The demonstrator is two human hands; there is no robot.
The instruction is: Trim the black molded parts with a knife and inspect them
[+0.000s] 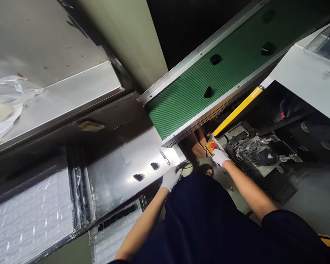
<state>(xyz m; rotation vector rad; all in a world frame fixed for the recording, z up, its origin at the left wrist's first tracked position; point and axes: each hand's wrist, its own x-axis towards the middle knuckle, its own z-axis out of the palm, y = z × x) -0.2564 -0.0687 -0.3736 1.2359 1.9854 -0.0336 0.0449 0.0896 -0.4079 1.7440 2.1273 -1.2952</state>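
Right hand (220, 157), in a white glove, reaches to a small yellow control box with a round red button (209, 149); fingertips at or on the button, cannot tell if they press it or grip the casing

Left hand (169, 179), also white-gloved, at the near edge of a bare-metal steel table (112, 192); fingers partly curled beside a small dark object (178, 169), cannot tell if they hold it

Near the left hand, on the table: two small black, irregular moulded-looking pieces (139, 177) and a slim silver pointed tool (164, 157), all apart from the glove

Above, a ribbed green conveyor belt (176, 104) with metal side rails, its lower end over the table; more small black glossy pieces (208, 92) spaced along it

Risks, as judged: a fingertip leaning on the button could trip it unintentionally; belt motion, if any, cannot be told here, but a running belt could drop pieces off its end onto those below, scuffing them

A sweep of the left forearm could knock table pieces over the near edge; the slim tool, if sharp, could nick a glove reaching across blindly

Open machinery with loose cables (250, 150) lies just beyond the right hand: a slip that way could snag glove or sleeve
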